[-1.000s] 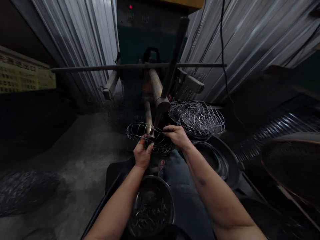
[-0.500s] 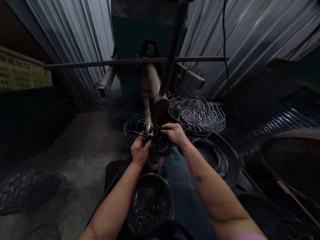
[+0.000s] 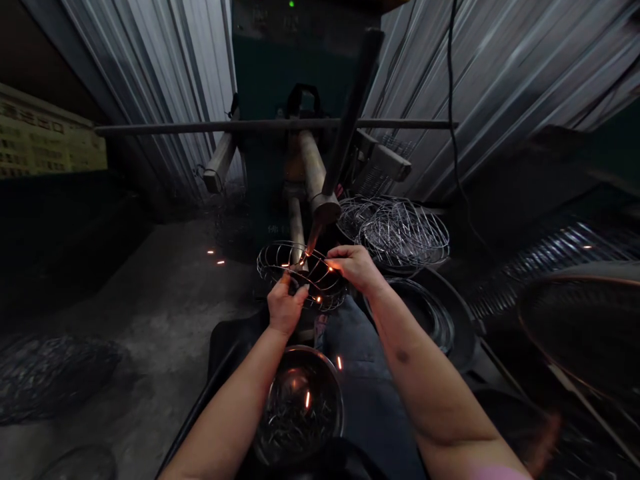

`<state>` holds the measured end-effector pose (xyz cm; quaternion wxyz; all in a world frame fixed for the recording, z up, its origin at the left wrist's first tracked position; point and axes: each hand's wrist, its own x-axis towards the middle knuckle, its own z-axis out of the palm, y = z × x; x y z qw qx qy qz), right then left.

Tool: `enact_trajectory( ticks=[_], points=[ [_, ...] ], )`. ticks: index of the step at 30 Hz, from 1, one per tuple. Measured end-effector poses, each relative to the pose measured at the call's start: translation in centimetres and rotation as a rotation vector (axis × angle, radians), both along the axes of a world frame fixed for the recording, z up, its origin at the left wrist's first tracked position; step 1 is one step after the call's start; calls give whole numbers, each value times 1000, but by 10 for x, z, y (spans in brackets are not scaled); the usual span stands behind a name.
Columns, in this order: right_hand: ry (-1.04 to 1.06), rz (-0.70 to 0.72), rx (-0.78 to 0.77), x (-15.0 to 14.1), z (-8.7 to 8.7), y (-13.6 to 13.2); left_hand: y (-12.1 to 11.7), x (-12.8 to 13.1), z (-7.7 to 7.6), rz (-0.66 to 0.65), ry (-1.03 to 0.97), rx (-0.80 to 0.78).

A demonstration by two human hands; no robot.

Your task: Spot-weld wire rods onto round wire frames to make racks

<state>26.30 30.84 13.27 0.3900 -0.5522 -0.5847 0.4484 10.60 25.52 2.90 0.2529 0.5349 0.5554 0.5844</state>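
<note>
A round wire frame (image 3: 267,259) with curved cross wires sits between the two electrodes of a spot-welding machine. My left hand (image 3: 286,308) is closed on its near side, thumb and fingers gripping the wire. My right hand (image 3: 354,265) pinches the frame's right rim; whether a small piece is also between the fingertips is hidden. The upper electrode (image 3: 315,235) comes down to the wire, and the lower electrode (image 3: 296,233) reaches it from behind. Sparks glow around the contact and both hands. Below them, a metal bowl (image 3: 342,407) holds many short metal pieces.
A pile of wire frames (image 3: 405,230) lies right of the machine, above a coil of wire (image 3: 443,317). A horizontal bar (image 3: 200,127) crosses in front of the machine. A yellow crate (image 3: 50,143) stands left; a dark cable (image 3: 453,100) hangs at right.
Orange sparks have appeared, flying outward and over the bowl. A green light now shows on the machine. Both hands keep their hold, and the frame appears slightly farther right.
</note>
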Motion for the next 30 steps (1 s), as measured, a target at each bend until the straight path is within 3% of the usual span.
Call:
enact_trajectory(
  ticks=[4, 9, 14, 20, 24, 30],
  points=[
    [21, 19, 17, 1, 8, -3, 0, 7, -1, -34, -193, -57],
    [-181, 50, 186, -5, 13, 6, -1, 12, 4, -38, -391, -112],
    [-299, 66, 252, -14, 17, 17, -1, 13, 14, 17, -450, -133],
    [-260, 29, 237, -14, 10, 18, -3, 11, 16, 15, -459, -181],
    [-100, -90, 279, 8, 3, 3, -3, 9, 17, 14, -435, -185],
    [-39, -251, 230, 51, -20, -46, 0, 5, 12, -26, -407, -185]
  ],
)
